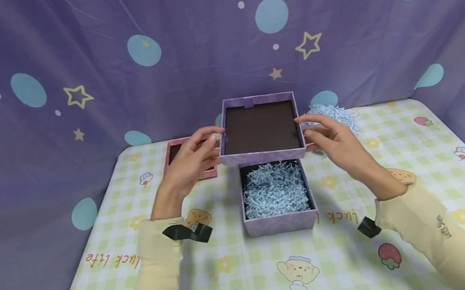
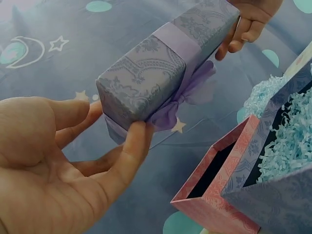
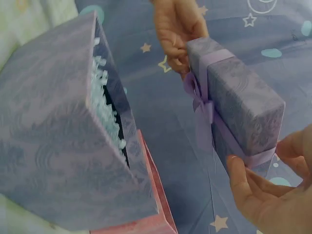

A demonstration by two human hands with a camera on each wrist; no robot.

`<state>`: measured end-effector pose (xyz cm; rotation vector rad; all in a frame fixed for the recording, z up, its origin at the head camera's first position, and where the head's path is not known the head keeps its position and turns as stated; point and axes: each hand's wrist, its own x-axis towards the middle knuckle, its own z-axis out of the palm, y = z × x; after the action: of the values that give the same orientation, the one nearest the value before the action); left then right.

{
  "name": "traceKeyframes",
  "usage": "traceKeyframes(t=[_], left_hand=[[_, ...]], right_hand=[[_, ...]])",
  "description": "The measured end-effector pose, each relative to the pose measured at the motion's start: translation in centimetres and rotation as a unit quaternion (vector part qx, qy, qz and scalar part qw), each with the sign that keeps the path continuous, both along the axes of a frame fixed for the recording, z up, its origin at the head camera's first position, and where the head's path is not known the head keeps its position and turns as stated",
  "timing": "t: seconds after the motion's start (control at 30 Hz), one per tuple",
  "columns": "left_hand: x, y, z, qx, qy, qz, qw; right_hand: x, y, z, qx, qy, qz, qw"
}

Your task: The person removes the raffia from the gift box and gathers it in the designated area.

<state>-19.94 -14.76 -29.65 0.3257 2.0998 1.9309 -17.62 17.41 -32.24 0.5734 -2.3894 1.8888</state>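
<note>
Both hands hold a purple patterned box lid (image 1: 262, 127) in the air, its dark inside facing the head camera. The left hand (image 1: 187, 165) grips the lid's left end between thumb and fingers, and the right hand (image 1: 337, 146) grips the right end. A lilac ribbon with a bow (image 2: 183, 92) runs around the lid's outer side. Below and nearer stands the matching purple box base (image 1: 281, 223), uncovered, filled with light blue shredded paper (image 1: 273, 189). In the right wrist view, the wall of the base (image 3: 58, 131) hides most of the filling.
Behind the left hand lies a pink box part (image 1: 207, 174) with a dark inside, partly covered by the fingers. A loose heap of blue shredded paper (image 1: 330, 117) sits at the back right. The checked tablecloth (image 1: 245, 285) meets a purple curtain (image 1: 198, 44) behind.
</note>
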Motion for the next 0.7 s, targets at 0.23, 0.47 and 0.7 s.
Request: traceKeyframes(t=[0.23,0.47,0.7], left_hand=[[-0.2,-0.1,-0.2,-0.027,0.02,0.007,0.9994],[-0.5,0.0,-0.8,-0.031,-0.006,0.029,0.9991],[-0.4,-0.4,-1.0,-0.041,-0.013,0.022,0.9988]], right_hand=[[0.1,-0.5,0.0,-0.05,-0.054,0.01,0.997],[0.2,-0.9,0.2,-0.071,-0.121,0.03,0.99],[0.3,-1.5,-0.2,-0.084,-0.17,0.043,0.981]])
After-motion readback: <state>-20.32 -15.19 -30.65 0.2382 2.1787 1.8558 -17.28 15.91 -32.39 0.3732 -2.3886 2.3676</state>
